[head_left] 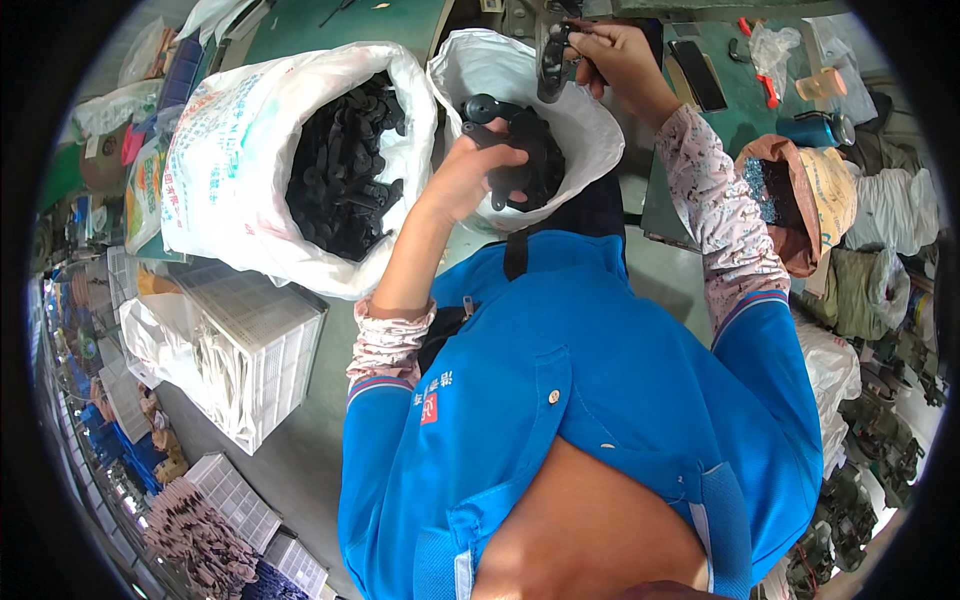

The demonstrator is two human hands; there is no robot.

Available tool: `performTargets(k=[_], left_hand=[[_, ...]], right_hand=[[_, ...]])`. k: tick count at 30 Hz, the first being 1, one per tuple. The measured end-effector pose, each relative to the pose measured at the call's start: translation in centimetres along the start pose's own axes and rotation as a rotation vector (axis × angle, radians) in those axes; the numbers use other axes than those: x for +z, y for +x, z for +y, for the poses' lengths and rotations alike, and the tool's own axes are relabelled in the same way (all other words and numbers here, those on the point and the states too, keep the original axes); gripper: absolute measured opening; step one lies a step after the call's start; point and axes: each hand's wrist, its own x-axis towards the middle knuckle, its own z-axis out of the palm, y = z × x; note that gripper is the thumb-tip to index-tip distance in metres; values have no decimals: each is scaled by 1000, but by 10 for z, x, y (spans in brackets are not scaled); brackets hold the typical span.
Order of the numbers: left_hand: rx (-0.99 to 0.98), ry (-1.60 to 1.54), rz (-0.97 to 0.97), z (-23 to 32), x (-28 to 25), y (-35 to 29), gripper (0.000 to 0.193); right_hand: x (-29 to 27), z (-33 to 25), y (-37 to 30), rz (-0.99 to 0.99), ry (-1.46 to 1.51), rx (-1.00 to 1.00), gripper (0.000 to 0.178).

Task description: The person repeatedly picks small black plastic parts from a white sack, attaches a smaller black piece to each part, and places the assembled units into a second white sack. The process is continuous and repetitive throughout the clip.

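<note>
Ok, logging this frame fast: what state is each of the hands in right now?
Left hand: closed on black parts in the smaller white sack.
Right hand: fingers bent beside a dark metal piece; cannot tell if holding.

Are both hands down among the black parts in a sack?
No: only the left fingers are among the black parts in a white sack; the right fingers are at a dark fixture.

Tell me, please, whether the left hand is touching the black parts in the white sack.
Touching. The head view shows the left hand gripping black parts within the white sack, its thumb against them.
</note>
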Motion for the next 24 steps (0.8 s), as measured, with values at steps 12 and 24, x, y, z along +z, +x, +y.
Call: performTargets(k=[12,24], left_hand=[[-28,251,-126,-17,9,16,39],[36,236,-40,-25,8,24,43]], right_hand=[[52,48,-50,-94,133,-66,30],[52,43,-86,82,11,-89,29]])
